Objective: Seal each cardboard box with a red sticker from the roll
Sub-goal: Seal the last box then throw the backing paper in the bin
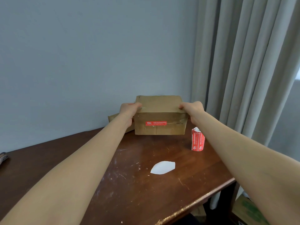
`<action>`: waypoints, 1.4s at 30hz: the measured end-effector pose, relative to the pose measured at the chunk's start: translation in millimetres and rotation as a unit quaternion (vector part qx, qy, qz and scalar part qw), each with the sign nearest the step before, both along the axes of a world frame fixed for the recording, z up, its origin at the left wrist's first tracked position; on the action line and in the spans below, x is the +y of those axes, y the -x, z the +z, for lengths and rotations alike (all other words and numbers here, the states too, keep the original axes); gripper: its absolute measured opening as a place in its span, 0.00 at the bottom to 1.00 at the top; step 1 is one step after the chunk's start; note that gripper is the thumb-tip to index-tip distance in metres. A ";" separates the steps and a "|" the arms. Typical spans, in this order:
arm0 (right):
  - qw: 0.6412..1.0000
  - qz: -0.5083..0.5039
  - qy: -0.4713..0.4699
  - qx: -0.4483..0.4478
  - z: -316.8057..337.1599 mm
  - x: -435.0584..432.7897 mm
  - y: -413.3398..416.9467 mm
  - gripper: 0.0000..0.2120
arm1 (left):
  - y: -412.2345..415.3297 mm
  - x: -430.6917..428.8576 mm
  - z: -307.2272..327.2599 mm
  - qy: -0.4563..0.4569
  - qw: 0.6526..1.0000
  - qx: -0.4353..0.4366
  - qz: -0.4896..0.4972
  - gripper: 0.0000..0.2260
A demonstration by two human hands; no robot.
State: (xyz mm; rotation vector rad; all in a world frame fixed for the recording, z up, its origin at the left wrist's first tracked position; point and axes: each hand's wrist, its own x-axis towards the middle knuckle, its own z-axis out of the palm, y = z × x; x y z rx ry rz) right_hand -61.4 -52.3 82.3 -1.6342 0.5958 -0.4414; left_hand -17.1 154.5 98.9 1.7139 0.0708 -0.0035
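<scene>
A plain grey-blue wall (81, 54) fills the background. A grey curtain (243, 62) hangs in folds beyond the desk's right edge. The dark wooden desk (146, 200) shows scratches and pale flecks across its top, and the finish is worn along the near right edge.

A cardboard box (159, 108) sits at the far edge of the desk, close to the wall, with its flaps closed. Whether its base rests on the surface or is held just clear cannot be told. Both bare forearms reach out to it. The left hand (128, 111) grips the box's upper left corner, fingers curled over the top edge. The right hand (194, 111) grips the upper right corner in the same way, fingers hooked onto the top.

Part of a second cardboard box (113, 118) shows behind the left wrist, touching or just beside the first and nearer the far left of the desk. Its closure is hidden.

The sticker roll (198, 140) stands upright near the desk's right edge, just beside the held box's lower right corner and partly behind the right forearm. A curled white backing scrap (163, 167) lies flat toward the middle of the desk, well apart from both hands.

One red sticker (156, 123) lies across the seam on the held box's near face, set level. Its print is too small to read.
</scene>
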 end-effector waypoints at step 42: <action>0.996 0.013 -0.090 0.018 -43.3 18.6 -62.4 0.14 | -38.5 -1.8 -35.1 0.016 0.998 0.017 0.056 0.21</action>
